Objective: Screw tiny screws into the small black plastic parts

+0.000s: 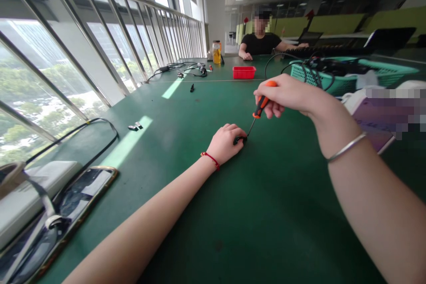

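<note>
Screwdriver (261,105), x1, gripped in right hand (282,92), on near side of red bin (244,72). Shaft slanted down to black part (239,140), x1, pinched in left hand (226,141), down at tabletop (233,222). Around bin, x1: teal basket (349,83), x1, right; jar (216,54), x1, behind-left; person (260,44), x1, beyond.
</note>
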Tool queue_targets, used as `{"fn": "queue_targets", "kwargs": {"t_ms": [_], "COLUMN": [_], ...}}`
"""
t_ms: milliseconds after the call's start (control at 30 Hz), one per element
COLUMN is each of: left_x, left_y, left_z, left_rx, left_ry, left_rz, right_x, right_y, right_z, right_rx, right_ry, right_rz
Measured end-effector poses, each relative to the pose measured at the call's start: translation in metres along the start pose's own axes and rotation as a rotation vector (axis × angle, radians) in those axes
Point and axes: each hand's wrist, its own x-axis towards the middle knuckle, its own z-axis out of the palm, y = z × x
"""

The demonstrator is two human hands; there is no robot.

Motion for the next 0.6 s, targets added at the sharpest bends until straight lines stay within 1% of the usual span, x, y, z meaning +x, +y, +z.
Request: {"fn": "queue_targets", "kwargs": {"t_ms": [300, 600], "left_x": [0.0015, 0.0017], "left_y": [-0.0019, -0.0034], "left_z": [0.0006, 0.0011], "left_rx": [-0.055, -0.101], "left_ry": [-0.027, -0.02], "left_rz": [-0.026, -0.041], "right_x": [0.001, 0.0005], "right_y": [0.0004, -0.0014], "right_z": [0.0018, 0.0025], "right_rx": [0.03, 0.024], "right_ry": [0.003, 0.002], "right_rz": [-0.012, -0.005]}}
